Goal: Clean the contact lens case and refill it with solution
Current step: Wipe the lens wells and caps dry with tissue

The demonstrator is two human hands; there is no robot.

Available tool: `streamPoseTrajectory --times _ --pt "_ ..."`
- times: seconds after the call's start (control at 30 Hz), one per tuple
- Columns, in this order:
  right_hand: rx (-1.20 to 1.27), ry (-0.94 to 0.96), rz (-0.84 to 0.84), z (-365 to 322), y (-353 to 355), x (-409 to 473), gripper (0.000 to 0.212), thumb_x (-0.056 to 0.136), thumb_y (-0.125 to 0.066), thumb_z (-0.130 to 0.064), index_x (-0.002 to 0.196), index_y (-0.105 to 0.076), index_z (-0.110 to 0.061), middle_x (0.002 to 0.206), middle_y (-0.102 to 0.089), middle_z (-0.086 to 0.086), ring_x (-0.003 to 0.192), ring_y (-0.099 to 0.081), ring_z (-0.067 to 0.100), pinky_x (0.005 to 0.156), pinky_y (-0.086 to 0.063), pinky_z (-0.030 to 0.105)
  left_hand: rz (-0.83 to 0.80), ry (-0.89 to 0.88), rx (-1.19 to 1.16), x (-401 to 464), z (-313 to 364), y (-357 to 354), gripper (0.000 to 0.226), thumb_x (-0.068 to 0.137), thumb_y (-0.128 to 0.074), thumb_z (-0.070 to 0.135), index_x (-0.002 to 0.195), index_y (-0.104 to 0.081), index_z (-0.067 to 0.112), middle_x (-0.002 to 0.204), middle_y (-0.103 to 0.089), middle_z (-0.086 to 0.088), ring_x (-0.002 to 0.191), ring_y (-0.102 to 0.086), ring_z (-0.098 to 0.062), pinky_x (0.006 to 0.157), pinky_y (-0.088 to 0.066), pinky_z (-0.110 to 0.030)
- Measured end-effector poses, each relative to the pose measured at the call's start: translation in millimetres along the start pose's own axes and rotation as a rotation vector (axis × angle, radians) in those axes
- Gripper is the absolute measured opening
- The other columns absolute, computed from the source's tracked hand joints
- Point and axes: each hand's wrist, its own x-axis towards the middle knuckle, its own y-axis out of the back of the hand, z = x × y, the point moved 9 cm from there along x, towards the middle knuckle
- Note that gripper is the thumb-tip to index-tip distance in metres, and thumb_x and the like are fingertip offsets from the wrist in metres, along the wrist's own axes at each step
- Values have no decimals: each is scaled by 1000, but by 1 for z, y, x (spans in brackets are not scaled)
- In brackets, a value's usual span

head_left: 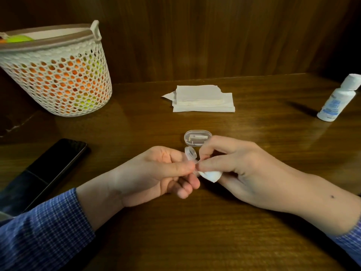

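Both hands work: left grip point(156, 173) pinches lens case point(191, 154), right grip point(230, 165) pinches tissue point(212, 176), wiping; bottle point(336, 98) right for refilling next.

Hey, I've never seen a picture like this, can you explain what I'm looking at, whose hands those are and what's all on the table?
This is one wide-angle view from a camera worn on a person's head, looking down at their own hands. The left hand holds a small clear lens case; the right hand pinches a white tissue piece against it. On the wooden table lie a clear oval box, a stack of tissues, a white solution bottle, a mesh basket and a dark phone.
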Motion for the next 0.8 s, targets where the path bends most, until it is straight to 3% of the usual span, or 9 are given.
streamPoseTrajectory --times 0.2,0.3,0.4,0.5,0.57,0.7,0.8 --pt "369 -334 13 25 -6 0 15 98 -66 -23 96 -80 -27 92 -69 -8 91 -67 15 81 -55 25 294 -230 326 -4 18 12 20 90 -65 24 98 -79 13 89 -78 -11 77 -76 -23 68 -63 -28" --pt "692 -518 -3 35 -17 -6 25 98 -68 -16 80 -80 -28 82 -74 -2 74 -69 8 77 -62 30 349 -344 555 -10 28 7 19 93 -66 18 109 -76 15 91 -80 -3 80 -78 -19 67 -64 -27" --pt "1092 -687 16 38 -32 -9 17 89 -73 -10 77 -83 -19 72 -73 0 65 -66 5 65 -59 19 408 -426 685 -15 34 3 21 92 -68 16 112 -75 14 91 -79 2 81 -78 -14 68 -65 -29" --pt "1409 -881 44 41 -46 -14 11 78 -75 -10 86 -81 -5 70 -69 9 60 -65 9 55 -56 17 481 -553 816 -24 47 -4 22 91 -70 20 110 -77 11 89 -79 5 77 -77 -7 65 -64 -24" --pt "1585 -970 58 39 -51 -17 21 78 -75 -4 99 -76 1 73 -68 13 59 -65 11 53 -57 18 505 -629 949 -29 55 -10 21 93 -71 20 110 -77 9 89 -78 9 74 -76 -4 62 -62 -22" --pt "1853 -1087 170 37 -54 -20 51 77 -73 6 127 -64 4 87 -67 18 59 -67 15 47 -57 21 564 -744 1200 -36 67 -21 24 95 -68 25 110 -77 9 91 -78 3 77 -75 -13 62 -60 -32" --pt "1853 -1073 185 35 -52 -18 41 79 -73 3 119 -68 4 84 -71 17 58 -67 14 46 -56 20 593 -822 1315 -39 71 -28 20 94 -71 20 106 -78 5 87 -77 -5 75 -74 -17 59 -59 -34"
